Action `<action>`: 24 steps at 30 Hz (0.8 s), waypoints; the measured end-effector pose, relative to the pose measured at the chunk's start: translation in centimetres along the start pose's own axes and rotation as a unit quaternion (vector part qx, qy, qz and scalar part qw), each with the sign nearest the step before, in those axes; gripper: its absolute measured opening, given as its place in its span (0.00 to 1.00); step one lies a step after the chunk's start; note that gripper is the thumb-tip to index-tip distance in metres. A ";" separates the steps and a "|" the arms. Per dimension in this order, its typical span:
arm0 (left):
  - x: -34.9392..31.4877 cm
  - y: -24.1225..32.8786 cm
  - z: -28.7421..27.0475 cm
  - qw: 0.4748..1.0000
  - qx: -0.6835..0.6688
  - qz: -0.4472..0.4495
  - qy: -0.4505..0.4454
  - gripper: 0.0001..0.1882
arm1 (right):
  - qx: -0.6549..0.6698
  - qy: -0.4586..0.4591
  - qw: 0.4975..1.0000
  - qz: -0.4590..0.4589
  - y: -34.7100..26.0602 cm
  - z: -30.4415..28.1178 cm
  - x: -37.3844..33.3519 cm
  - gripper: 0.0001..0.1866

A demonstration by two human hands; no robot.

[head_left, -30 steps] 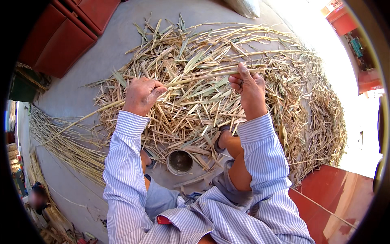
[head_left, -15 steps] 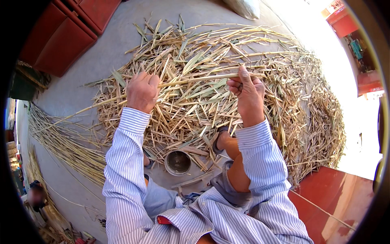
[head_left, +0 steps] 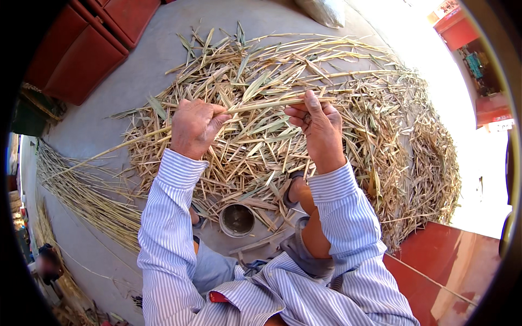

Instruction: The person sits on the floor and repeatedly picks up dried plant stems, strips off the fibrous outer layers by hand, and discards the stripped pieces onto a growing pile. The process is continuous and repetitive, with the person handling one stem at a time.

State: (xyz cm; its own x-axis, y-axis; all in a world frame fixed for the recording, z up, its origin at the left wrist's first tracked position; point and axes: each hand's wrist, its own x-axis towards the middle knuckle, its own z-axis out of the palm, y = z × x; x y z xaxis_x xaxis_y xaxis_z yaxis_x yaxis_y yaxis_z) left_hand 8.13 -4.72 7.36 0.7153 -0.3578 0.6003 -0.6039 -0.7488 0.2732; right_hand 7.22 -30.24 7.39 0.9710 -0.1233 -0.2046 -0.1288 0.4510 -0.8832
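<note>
A long pale reed stalk (head_left: 255,106) runs across in front of me, its thin end trailing down to the left. My left hand (head_left: 197,126) is closed around it near the middle, knuckles up. Toward the stalk's right end, my right hand (head_left: 318,120) pinches it between thumb and fingers, palm turned toward me. Below both hands spreads a wide heap of dry leaf sheaths and husks (head_left: 250,144), straw-coloured with some greenish leaves. At the left lies a bundle of thin bare stalks (head_left: 89,193), and the held stalk's tail passes over it.
Between my feet stands a small round metal bowl (head_left: 237,220) with something dark inside. Red cabinets (head_left: 81,49) stand at the far left, a pale sack (head_left: 323,12) at the back. A red surface (head_left: 435,261) lies at lower right. Another person (head_left: 49,263) is at the left edge.
My right hand has shifted left along with the stalk's right end, closer to my left hand. The left hand has turned slightly and its thumb now lies along the stalk.
</note>
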 end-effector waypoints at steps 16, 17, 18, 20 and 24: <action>0.3 1.6 -0.7 0.997 0.011 0.050 -0.060 0.15 | -0.076 -0.142 0.984 -0.080 0.2 1.4 -1.1 0.16; 0.5 2.0 -0.4 0.997 -0.034 0.036 -0.057 0.18 | -0.071 -0.161 0.981 -0.078 0.3 1.6 -1.3 0.16; 0.8 2.5 -0.5 0.996 -0.059 0.010 -0.067 0.18 | -0.065 -0.181 0.979 -0.074 0.4 1.7 -1.6 0.16; 1.1 3.1 -0.7 0.989 -0.109 -0.044 -0.085 0.17 | -0.084 -0.185 0.976 -0.079 0.6 1.9 -1.8 0.17; 1.6 3.5 -1.3 0.966 -0.190 -0.118 -0.127 0.14 | -0.120 -0.172 0.972 -0.105 0.7 2.2 -1.8 0.19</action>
State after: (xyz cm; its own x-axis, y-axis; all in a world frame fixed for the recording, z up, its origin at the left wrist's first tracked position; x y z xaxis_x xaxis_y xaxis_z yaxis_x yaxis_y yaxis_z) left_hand 6.74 -7.20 10.23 0.8831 -0.3632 0.2970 -0.4642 -0.5843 0.6656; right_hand 5.84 -27.74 8.11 0.9855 0.1311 0.1078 0.0764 0.2244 -0.9715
